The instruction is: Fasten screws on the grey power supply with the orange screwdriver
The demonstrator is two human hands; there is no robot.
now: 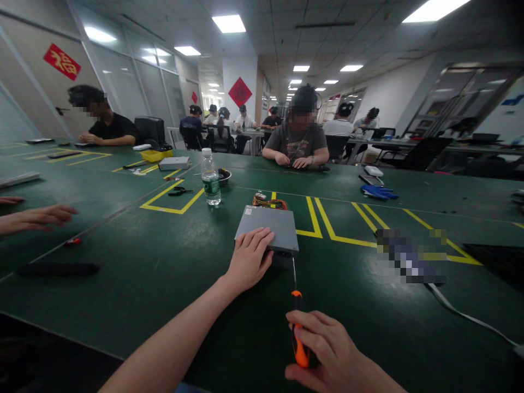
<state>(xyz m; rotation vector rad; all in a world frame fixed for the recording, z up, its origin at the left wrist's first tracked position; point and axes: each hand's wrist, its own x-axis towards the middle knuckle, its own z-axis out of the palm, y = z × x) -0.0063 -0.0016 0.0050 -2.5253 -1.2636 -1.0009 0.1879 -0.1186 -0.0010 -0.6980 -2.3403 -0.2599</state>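
Observation:
A grey metal computer power supply (pixel 272 221) lies on the green table in front of me, its bundle of coloured cables (pixel 272 203) at the far side. My left hand (pixel 250 256) holds it at the near left corner, fingers laid over the top and thumb by the near side. In my right hand (pixel 321 346) is an orange and black screwdriver (pixel 300 341), gripped by the handle. Its shaft points away from me, and the tip meets the near right corner of the power supply, beside the socket. A screw there is too small to make out.
Beyond the power supply stand a water bottle (pixel 211 183) and a bowl (pixel 224 176), with black pliers (pixel 180 191) to their left. Blue gloves (pixel 379 192) lie at the right, a blurred object (pixel 409 262) nearer. Another person's hand (pixel 41 218) reaches in at left; a person (pixel 301 136) sits opposite.

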